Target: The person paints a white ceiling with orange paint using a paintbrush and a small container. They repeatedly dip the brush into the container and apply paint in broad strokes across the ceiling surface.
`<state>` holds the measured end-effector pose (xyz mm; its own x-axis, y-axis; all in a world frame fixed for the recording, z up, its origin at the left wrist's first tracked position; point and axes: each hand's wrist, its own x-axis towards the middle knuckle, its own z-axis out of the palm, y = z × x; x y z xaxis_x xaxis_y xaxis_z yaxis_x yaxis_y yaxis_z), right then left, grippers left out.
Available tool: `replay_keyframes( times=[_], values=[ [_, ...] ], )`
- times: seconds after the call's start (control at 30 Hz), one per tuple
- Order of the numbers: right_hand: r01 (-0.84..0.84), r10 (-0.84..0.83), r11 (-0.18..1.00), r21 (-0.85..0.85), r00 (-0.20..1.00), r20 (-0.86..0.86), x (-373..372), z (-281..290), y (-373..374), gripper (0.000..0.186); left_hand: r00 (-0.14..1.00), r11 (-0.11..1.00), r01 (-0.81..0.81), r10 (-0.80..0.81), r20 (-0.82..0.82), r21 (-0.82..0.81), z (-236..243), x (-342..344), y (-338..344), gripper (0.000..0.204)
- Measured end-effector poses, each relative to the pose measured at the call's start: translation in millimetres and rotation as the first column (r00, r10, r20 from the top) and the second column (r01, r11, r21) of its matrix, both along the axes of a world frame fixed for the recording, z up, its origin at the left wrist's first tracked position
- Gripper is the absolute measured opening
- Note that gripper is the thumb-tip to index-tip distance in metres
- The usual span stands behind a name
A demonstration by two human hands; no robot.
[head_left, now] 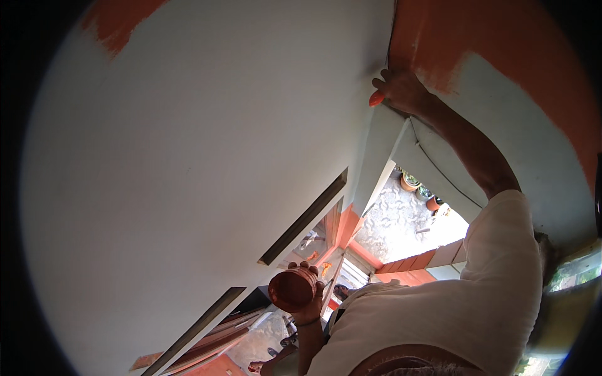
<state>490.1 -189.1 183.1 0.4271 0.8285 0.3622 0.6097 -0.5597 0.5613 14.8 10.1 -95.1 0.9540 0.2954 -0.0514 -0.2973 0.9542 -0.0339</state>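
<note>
Two things are held, one in each hand. The bowl [291, 291], red inside, sits in the left hand [307, 308], which is clamped around it, fingertips along the far side and thumb on the right. Higher up, a red handle [376, 98] juts from the left side of the right hand [404, 93], which is closed on it; its other end is hidden. That hand is at the corner beside the pale wall [188, 125], right by orange paint [483, 31]. Beneath the right arm hangs a cord [431, 157], with planters [410, 182] beyond.
</note>
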Motion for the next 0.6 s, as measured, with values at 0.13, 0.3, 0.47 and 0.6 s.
replay_keyframes(
  times=[0.13, 0.3, 0.47, 0.6],
  values=[
    [0.006, 0.035, 0.971, 0.237, 0.985, -0.168, 4, 34, 1, 0.018, 0.997, 0.999, -0.042, 0.043, 0.069, -0.014, 0, -4, 6, 0.077],
    [0.064, 0.085, 0.851, 0.521, 0.963, -0.256, 26, 149, -40, 0.015, 0.992, 0.998, -0.001, 0.009, 0.126, -0.061, 1, 7, 6, 0.078],
    [-0.042, 0.389, 0.712, 0.701, 0.855, -0.343, 50, 214, -48, 0.013, 0.991, 0.994, 0.001, 0.013, 0.134, -0.106, 7, 7, -2, 0.077],
    [-0.346, 0.265, 0.938, 0.031, 0.769, 0.581, 32, 231, -35, 0.009, 0.985, 0.993, 0.026, -0.005, 0.175, -0.117, -5, 8, -4, 0.075]
  ],
)
